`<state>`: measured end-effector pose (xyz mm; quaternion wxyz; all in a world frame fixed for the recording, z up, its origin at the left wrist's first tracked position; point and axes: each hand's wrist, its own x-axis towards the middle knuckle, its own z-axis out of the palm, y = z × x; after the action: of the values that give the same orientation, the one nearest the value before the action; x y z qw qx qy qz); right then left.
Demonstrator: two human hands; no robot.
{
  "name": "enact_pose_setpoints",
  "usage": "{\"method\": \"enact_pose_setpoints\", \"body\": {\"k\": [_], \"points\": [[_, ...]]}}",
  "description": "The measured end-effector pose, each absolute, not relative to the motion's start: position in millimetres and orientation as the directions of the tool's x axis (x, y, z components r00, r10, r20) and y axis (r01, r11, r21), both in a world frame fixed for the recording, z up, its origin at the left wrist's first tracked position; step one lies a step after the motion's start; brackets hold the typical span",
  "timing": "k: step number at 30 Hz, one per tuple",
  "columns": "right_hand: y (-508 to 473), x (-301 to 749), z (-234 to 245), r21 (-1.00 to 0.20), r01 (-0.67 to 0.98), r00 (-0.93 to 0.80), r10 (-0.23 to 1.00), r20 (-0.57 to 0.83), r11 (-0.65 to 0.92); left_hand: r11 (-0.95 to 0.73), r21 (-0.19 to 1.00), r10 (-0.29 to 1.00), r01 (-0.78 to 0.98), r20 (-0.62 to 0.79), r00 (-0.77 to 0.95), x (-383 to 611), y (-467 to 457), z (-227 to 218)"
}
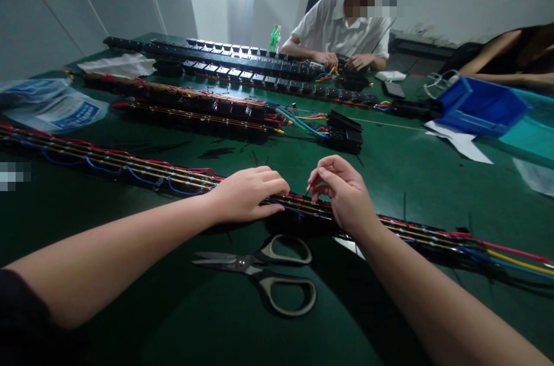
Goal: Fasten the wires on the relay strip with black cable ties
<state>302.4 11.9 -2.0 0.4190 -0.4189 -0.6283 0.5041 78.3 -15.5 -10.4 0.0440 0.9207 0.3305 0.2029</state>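
Note:
A long black strip with brass rods and red and blue wires (142,168) lies across the table before me. My left hand (249,195) rests over its middle, fingers curled on the far side and thumb on the near side. Just to the right, my right hand (341,190) is closed in a pinch above the strip. A thin dark strand, which looks like a cable tie, shows at its fingertips. Scissors with black and beige handles (259,268) lie on the near side of the strip, blades pointing left.
More wired strips (186,100) lie farther back, near loose black ties (216,152). Plastic bags (64,109) are at the left, a blue bin (480,103) at the right. Across the green table (389,149) a person in a white shirt (333,22) handles wires; another person's arm (493,57) shows at right.

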Motion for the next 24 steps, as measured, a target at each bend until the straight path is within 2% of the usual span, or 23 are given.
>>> {"method": "enact_pose_setpoints", "body": {"k": [7, 12, 18, 24], "points": [[10.5, 308.3, 9.7, -0.889, 0.319, -0.424, 0.888, 0.178, 0.33, -0.784, 0.179, 0.616, 0.594, 0.336, 0.712, 77.4, -14.9, -11.7], [15.9, 315.3, 18.8, -0.801, 0.41, -0.605, 0.787, 0.12, 0.437, -0.802, 0.082, 0.582, 0.592, 0.333, 0.742, 78.1, -17.9, -9.4], [20.1, 318.1, 9.9, -0.749, 0.482, -0.646, 0.762, 0.049, 0.456, -0.851, -0.093, 0.473, 0.516, 0.292, 0.832, 90.8, -31.4, 3.4], [24.2, 321.3, -2.0, -0.728, 0.545, -0.626, 0.779, -0.024, 0.416, -0.883, -0.17, 0.392, 0.438, 0.247, 0.886, 109.9, -29.8, 2.6]]}}
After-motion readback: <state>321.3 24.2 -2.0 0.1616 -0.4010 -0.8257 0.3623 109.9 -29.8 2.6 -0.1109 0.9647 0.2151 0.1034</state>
